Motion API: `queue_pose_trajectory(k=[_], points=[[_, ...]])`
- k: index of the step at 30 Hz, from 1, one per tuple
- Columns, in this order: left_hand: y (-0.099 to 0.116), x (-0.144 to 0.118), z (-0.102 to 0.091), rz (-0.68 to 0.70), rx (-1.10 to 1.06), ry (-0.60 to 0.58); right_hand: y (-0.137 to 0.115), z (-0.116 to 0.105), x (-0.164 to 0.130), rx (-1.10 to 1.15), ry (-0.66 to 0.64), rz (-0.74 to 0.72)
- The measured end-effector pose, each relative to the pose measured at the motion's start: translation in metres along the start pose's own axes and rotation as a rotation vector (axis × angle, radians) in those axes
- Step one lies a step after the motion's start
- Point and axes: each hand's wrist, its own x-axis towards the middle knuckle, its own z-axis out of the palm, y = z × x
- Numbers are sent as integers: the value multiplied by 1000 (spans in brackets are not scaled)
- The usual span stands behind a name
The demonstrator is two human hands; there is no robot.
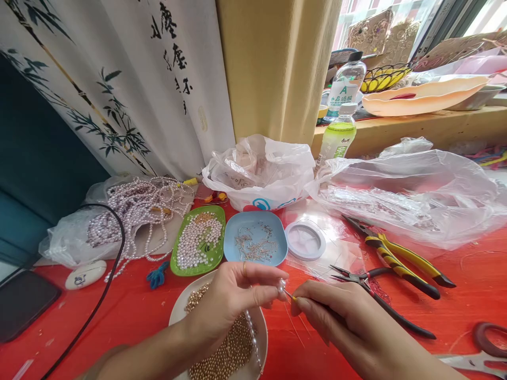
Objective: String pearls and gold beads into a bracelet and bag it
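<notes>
My left hand (229, 298) pinches a white pearl bead (281, 286) between thumb and forefinger, with a short strand of pearls (253, 338) hanging below it. My right hand (336, 316) holds a thin metal pin (290, 296) whose tip meets the bead. Both hands hover over a white bowl (262, 323) of small gold beads at the red table's (130, 306) front edge. Behind it stand a green tray (217, 256) of pearls and a blue tray (233, 235) of metal pins.
Yellow-handled pliers (400, 258) and black-handled pliers (380, 298) lie to the right. A round white lid (305, 240), plastic bags (261, 169), loose pearl strands (138, 211), two bottles (338, 134), a black cable (113, 264), a dark phone (24, 303) and a tape roll (491, 338) surround the work spot.
</notes>
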Motion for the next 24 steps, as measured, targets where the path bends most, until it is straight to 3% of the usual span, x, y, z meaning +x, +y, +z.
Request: queue_pose_trajectory(k=[10,24], points=[[2,0,4,-61,-74,13,13,12,-8,-258,142,-170],[4,0,6,-113,-47,25,12,15,-12,-350,143,-143]])
